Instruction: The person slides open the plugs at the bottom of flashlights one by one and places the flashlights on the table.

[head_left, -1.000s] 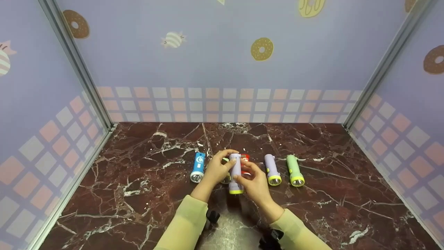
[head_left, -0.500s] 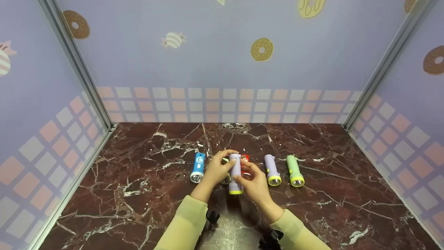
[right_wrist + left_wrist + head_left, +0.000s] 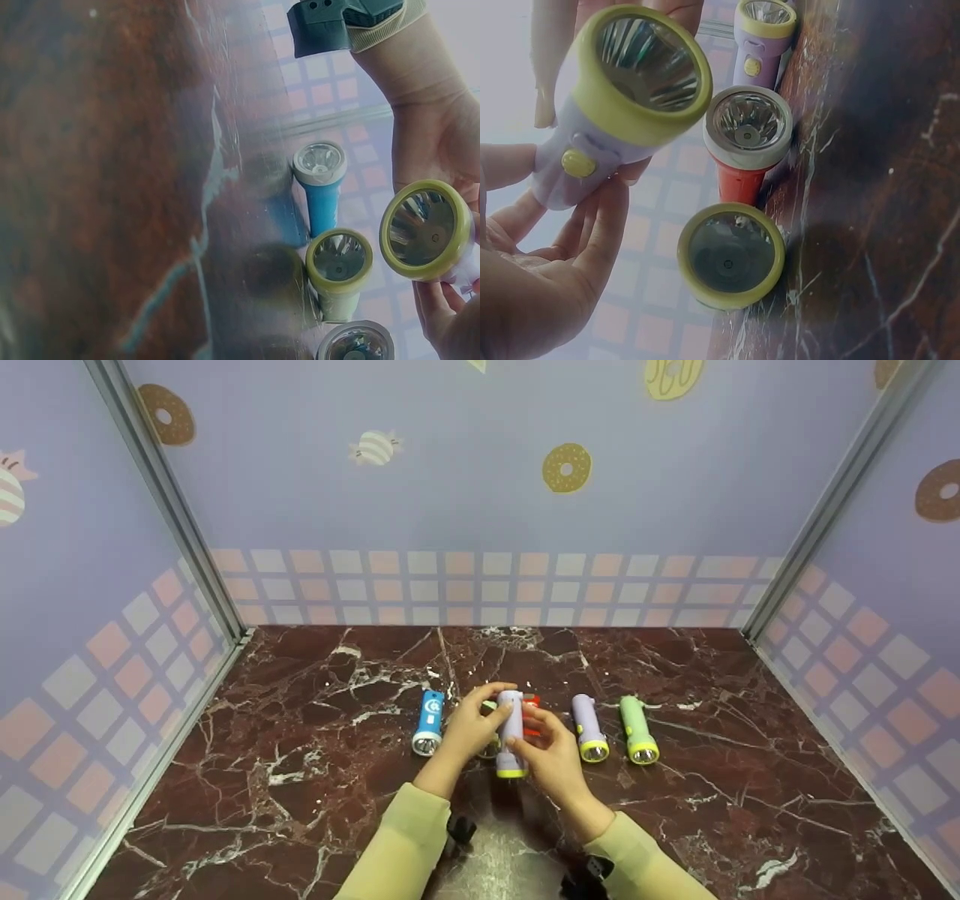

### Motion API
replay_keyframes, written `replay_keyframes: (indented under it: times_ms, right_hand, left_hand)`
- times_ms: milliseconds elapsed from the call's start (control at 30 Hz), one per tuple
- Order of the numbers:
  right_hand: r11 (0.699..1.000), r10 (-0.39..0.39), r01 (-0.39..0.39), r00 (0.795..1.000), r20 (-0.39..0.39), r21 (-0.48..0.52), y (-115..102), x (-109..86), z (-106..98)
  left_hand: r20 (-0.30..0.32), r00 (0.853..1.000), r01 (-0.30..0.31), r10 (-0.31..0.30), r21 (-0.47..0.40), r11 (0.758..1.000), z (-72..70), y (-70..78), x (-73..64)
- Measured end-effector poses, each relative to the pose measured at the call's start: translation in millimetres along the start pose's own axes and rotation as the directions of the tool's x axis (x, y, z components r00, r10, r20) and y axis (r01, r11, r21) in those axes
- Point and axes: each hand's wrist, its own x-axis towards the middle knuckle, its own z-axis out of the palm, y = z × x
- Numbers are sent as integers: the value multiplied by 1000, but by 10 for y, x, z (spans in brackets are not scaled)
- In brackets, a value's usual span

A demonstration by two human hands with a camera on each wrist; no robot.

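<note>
Flashlight (image 3: 511, 726), lilac, yellow-green head rim: one, held above the marbled tabletop (image 3: 300, 832) at centre, lens end facing the near side. Left hand (image 3: 469, 731): thumb and fingers gripping the barrel toward its far end. Right hand (image 3: 556, 754): thumb and fingers gripping the same barrel, closer to the lens end.

Step in hand, by judgement: two-handed handling of this single piece; its yellow button (image 3: 578, 163) shows bare, no finger upon it. Next move, by judgement: calls for one grip kept firm while the other shifts, whether to reach the button or to free the piece for setting down.

Also present, lying in a loose row, lenses to the near side: blue flashlight (image 3: 430, 720), white rim, at far left; green flashlight (image 3: 339, 271), largely screened by the left hand; red flashlight (image 3: 746, 151), whitish rim, part hidden by the right hand; second lilac flashlight (image 3: 588, 724); second green flashlight (image 3: 637, 726), at far right.

Obstruction, by judgement: green and red pieces crowd the centre; lowering in place risks knocking them.
</note>
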Motion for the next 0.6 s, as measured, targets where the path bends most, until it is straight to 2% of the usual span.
replay_keyframes:
  times_ms: [233,433,600]
  right_hand:
    - [999,17,-16,1000,-26,38,-1,17,-4]
    - [999,9,-7,999,-42,40,8,24,-11]
    - [1000,5,-4,999,-54,12,7,21,-17]
  left_hand:
    - [-49,997,55,-56,-9,998,41,54,-8]
    - [-102,992,73,-72,12,997,84,83,-17]
    - [-111,991,79,-76,21,997,97,100,-18]
